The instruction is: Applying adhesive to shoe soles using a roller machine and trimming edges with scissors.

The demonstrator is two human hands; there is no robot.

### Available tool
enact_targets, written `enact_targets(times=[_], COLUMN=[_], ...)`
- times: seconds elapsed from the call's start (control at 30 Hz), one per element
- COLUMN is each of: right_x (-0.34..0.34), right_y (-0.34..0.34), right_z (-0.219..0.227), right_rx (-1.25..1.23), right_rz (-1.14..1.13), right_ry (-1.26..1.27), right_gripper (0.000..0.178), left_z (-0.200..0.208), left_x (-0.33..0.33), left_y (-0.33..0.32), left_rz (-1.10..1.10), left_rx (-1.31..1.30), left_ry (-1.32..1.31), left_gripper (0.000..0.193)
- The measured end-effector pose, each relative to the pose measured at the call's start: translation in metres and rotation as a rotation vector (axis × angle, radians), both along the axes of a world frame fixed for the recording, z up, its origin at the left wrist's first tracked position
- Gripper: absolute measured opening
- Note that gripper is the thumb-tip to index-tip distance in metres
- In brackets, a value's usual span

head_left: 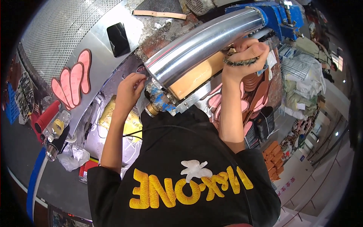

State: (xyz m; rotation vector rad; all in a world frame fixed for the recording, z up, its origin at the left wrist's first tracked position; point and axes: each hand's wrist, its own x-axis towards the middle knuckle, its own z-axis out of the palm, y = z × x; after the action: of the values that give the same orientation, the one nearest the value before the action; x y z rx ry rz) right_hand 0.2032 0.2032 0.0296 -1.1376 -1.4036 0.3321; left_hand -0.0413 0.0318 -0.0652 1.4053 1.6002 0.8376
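A long, polished metal cylinder (204, 45) slants across in front of me, with a tan flat-faced block (196, 77) along its near side. My right hand (247, 56) is closed in a fist beside the cylinder's far right part. A dark, rough-edged strip (242, 61) crosses that hand; whatever the fingers hold is hidden. Close to the cylinder's left end, my left hand (132, 87) has its fingers pinched together, and I cannot make out anything between them. Below that end is a worn blue metal fitting (157, 96).
Pink sole-shaped pieces (72, 85) and a black phone (118, 39) lie on the metal surface at left. A blue machine part (281, 20) joins the cylinder's far end. Brown sole-shaped pieces (261, 89) are piled at right. A red tube-shaped tool (47, 117) sits at left.
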Motion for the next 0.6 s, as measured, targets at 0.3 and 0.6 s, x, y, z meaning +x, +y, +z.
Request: enact_targets(times=[0.3,0.6], right_x=[-0.028,-0.016], right_y=[-0.030,-0.027], right_z=[0.008,0.030], right_rx=[-0.149,-0.215], right_rz=[0.010,0.128], right_ry=[0.138,0.497], right_gripper=[0.043,0.045], left_z=[-0.002,0.005], left_x=[-0.008,-0.014], left_y=[-0.015,-0.031], left_rz=[-0.051,0.068], left_rx=[-0.035,-0.139], left_ry=[-0.076,-0.110], left_gripper=[0.017,0.020])
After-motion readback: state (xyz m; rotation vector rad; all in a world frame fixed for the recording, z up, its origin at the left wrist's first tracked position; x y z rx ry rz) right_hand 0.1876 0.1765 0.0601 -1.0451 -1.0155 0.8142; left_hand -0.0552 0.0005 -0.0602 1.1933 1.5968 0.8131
